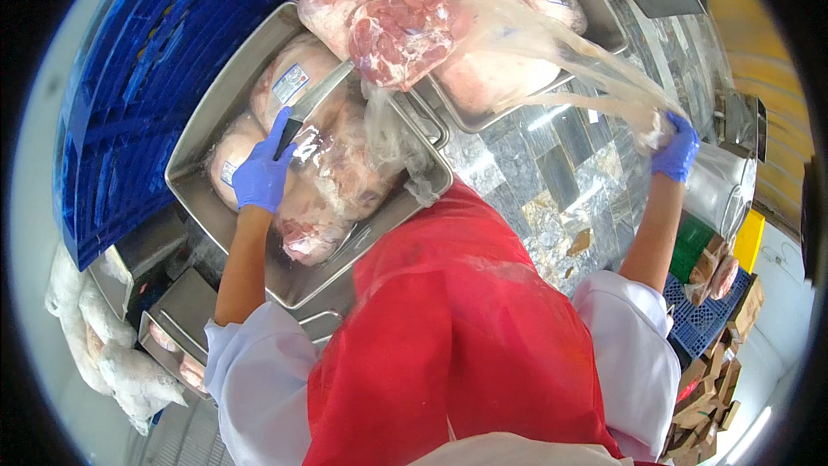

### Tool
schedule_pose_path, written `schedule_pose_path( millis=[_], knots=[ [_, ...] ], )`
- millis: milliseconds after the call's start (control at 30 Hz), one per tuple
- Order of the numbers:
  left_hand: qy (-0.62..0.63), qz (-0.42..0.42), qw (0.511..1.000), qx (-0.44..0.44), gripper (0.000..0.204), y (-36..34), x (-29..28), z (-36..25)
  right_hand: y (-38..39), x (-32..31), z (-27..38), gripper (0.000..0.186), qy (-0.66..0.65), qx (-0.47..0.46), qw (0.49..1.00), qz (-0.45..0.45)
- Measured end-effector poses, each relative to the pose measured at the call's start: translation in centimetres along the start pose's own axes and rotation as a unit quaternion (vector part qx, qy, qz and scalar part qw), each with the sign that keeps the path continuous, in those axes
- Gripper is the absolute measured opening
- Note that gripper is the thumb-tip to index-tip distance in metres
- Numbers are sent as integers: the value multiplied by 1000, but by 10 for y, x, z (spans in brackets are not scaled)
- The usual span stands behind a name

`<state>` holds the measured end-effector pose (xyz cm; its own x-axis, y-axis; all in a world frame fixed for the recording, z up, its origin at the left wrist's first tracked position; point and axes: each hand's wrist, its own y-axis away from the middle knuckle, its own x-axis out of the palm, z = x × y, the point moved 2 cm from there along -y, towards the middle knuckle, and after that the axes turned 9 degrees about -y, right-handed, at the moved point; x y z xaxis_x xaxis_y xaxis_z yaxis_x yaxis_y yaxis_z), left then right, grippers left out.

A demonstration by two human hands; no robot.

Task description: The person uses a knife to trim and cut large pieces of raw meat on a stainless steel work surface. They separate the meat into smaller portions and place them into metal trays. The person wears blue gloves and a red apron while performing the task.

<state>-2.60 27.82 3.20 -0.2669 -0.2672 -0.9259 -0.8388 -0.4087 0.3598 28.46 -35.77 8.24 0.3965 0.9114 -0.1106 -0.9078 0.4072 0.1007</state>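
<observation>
My left hand (266, 171), in a blue glove, grips a knife (315, 97) by its black handle over a steel tub (199, 215) of bagged, labelled meat pieces (341, 175); the blade points up and right. My right hand (674, 145), also gloved, clutches a clear plastic bag (586, 60) stretched out at the right. The bag reaches to a raw meat piece (401, 30) at top centre, above the knife tip. A second steel tub (614, 13) behind holds more bagged pieces (483, 85).
Blue plastic pallets (138, 112) stand at the left, with white bags (116, 362) and steel trays (181, 336) below them. A tiled floor (552, 207) shows between tubs and apron. At the right are a blue crate (703, 311) and cardboard boxes (707, 397).
</observation>
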Motion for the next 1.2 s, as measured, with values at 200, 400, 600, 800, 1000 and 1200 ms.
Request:
schedule_pose_path(
  millis=[200,400,600,800,1000,1200],
  knots=[
    [34,-8,999,20,63,0,2,5,-3,-62,20,23,153,-43,987,27],
    [53,23,998,3,64,2,-1,-7,-13,-8,6,28,344,-155,916,137],
    [58,2,998,-19,66,23,4,-27,16,146,-54,66,459,-145,793,374],
    [17,-59,997,-44,65,54,18,-68,63,322,-74,95,246,-369,811,382],
    [76,-38,986,-144,62,87,7,-100,73,370,-108,98,309,-46,826,469],
    [110,-28,972,-203,60,95,25,-94,61,342,-104,59,264,-221,752,563]
  ],
)
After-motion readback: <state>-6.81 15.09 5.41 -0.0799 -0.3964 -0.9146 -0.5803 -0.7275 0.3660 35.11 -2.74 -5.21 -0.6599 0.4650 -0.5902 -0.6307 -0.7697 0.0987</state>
